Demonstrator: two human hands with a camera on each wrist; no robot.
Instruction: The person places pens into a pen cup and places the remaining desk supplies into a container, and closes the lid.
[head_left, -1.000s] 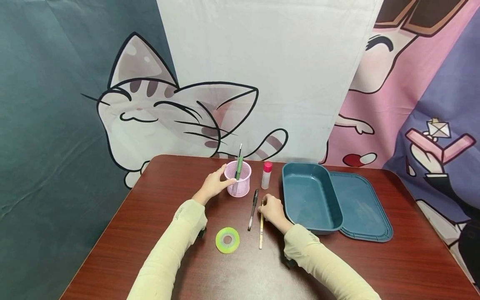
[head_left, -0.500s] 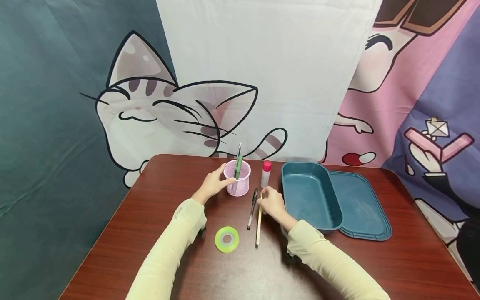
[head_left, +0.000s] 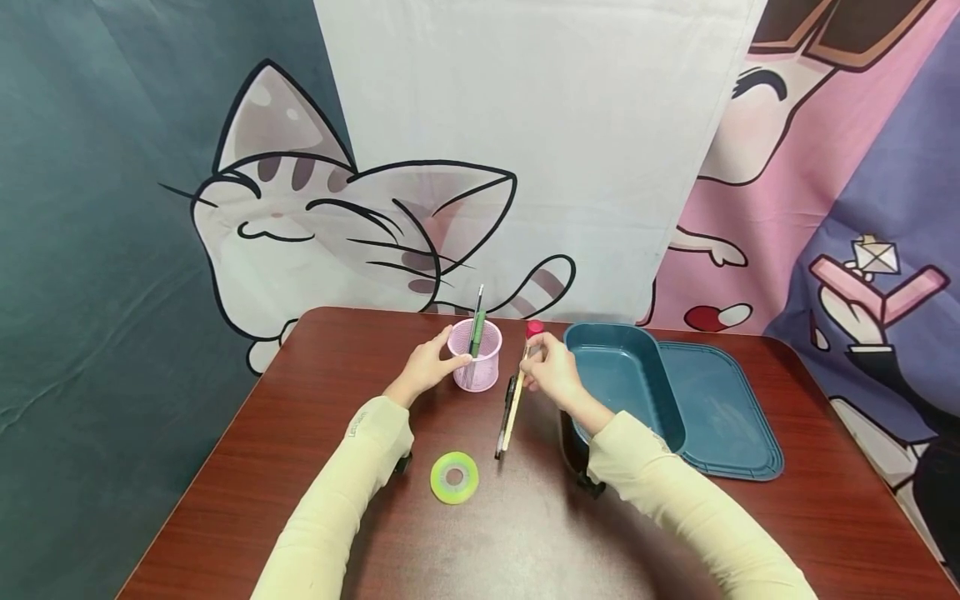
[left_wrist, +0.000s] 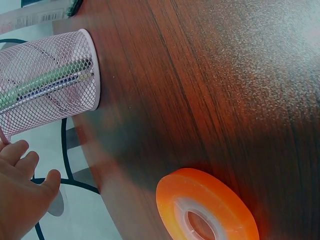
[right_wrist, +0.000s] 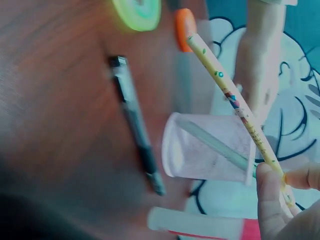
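Note:
In the head view my right hand [head_left: 553,371] pinches a yellow printed pencil [right_wrist: 234,100] near its upper end, thumb against fingertips. The pencil slants, its lower end overlapping a black-capped clear pen [right_wrist: 134,120] on the table. My left hand [head_left: 427,371] holds the rim and side of a pink mesh pen cup [head_left: 477,372], thumb across its front. Inside the cup stand a green pen [head_left: 479,332] and a thin dark pen. A glue stick [right_wrist: 200,222] with a red cap stands behind my right hand, partly hidden in the head view.
A yellow-green tape roll [head_left: 454,478] lies in front of the cup; its side looks orange in the left wrist view. To the right sit a teal box [head_left: 622,392] and its flat lid [head_left: 723,417]. A printed cloth [head_left: 450,242] hangs behind the brown table [head_left: 300,433].
My right hand has lifted the pencil's upper end and moved away from me, up beside the glue stick. The pencil now tilts over the pen. My left hand keeps its place on the pen cup.

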